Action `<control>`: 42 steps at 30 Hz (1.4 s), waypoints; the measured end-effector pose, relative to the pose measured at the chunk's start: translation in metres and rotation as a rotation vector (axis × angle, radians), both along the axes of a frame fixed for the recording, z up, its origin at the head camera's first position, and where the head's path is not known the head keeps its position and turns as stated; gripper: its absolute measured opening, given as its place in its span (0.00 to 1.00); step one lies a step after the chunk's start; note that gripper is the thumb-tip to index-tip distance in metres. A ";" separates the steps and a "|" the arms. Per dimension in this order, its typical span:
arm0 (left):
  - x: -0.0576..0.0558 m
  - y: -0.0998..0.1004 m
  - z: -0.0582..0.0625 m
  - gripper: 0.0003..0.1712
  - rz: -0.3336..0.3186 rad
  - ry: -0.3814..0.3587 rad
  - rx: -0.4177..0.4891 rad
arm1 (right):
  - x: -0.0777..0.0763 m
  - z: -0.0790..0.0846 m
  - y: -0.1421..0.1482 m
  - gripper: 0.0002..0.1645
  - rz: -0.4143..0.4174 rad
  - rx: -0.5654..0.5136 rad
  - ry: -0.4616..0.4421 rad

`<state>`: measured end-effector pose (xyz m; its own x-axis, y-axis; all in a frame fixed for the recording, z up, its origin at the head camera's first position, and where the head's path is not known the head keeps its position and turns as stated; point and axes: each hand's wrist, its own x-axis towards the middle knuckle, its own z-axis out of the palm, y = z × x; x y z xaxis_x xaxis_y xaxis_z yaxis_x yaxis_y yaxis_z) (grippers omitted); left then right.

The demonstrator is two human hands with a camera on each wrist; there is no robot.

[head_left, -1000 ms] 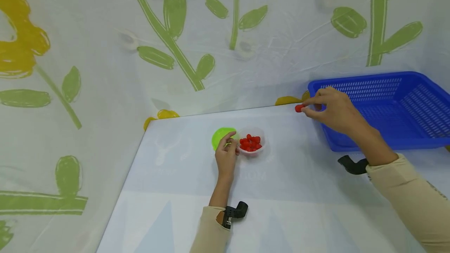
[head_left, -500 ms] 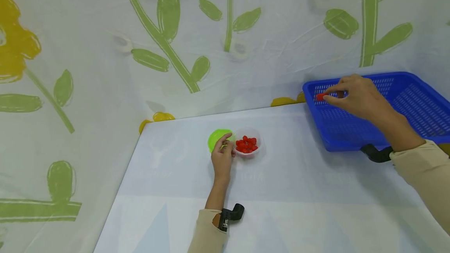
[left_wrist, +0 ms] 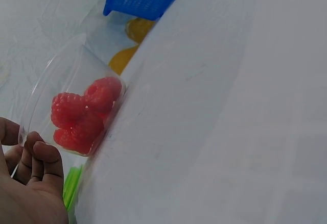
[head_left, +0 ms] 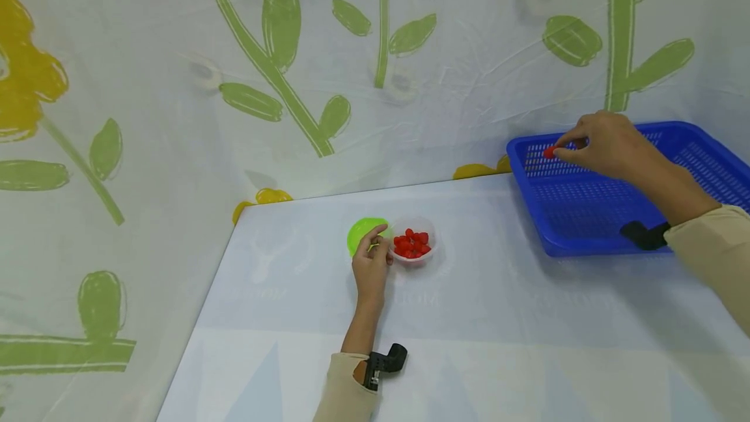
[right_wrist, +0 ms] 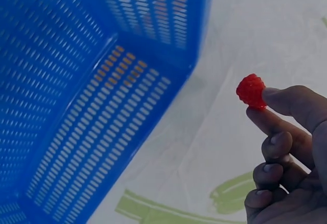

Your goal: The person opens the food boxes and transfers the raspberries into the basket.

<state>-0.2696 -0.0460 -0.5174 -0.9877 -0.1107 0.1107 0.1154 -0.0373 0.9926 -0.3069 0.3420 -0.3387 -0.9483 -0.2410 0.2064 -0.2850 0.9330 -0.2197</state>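
Note:
Between thumb and forefinger of my right hand [head_left: 609, 145] is a single red raspberry [right_wrist: 251, 90], pinched at its side. In the head view that hand is over the far left part of the blue plastic basket [head_left: 586, 247]. My left hand [head_left: 370, 272] pinches the near rim of a clear plastic bowl [left_wrist: 66, 71], as the left wrist view shows. Inside the bowl lie several raspberries [head_left: 410, 244]. A round bright green lid [head_left: 364, 232] lies on the table left of the bowl, partly covered by the left fingers.
A white cloth with faint print covers the table [head_left: 498, 318]. Behind it rises a flower-patterned curtain [head_left: 445, 116], close to the basket's back. The basket has raised, perforated walls.
My right hand has moved right and away from me with the raspberry, from the basket's left edge to over its inside. The left hand stays at the bowl.

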 end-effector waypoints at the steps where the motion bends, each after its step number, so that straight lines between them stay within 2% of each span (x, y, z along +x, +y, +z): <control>1: 0.000 0.000 0.000 0.17 0.000 0.000 0.004 | -0.002 0.000 0.001 0.13 0.005 0.005 -0.006; 8: -0.003 0.002 -0.007 0.16 0.034 0.005 -0.026 | -0.017 -0.004 0.006 0.14 0.007 0.041 -0.103; 14: -0.003 0.003 -0.008 0.16 0.046 0.012 -0.037 | -0.028 -0.011 0.009 0.13 0.025 0.048 -0.133; 17: -0.005 0.003 -0.007 0.16 0.046 0.014 -0.035 | -0.035 -0.017 0.012 0.13 0.037 0.064 -0.134; 23: -0.005 0.000 -0.008 0.16 0.046 -0.002 -0.033 | -0.050 -0.036 0.014 0.13 0.050 0.059 -0.194; 29: -0.004 0.001 -0.008 0.16 0.036 -0.022 -0.017 | -0.055 -0.050 0.014 0.13 0.048 0.087 -0.222; 35: -0.006 0.000 -0.009 0.16 0.021 -0.003 0.002 | -0.060 -0.063 0.015 0.13 0.030 0.078 -0.250; 42: -0.006 0.000 -0.010 0.15 0.038 0.010 -0.009 | -0.066 -0.075 0.015 0.14 0.033 0.078 -0.294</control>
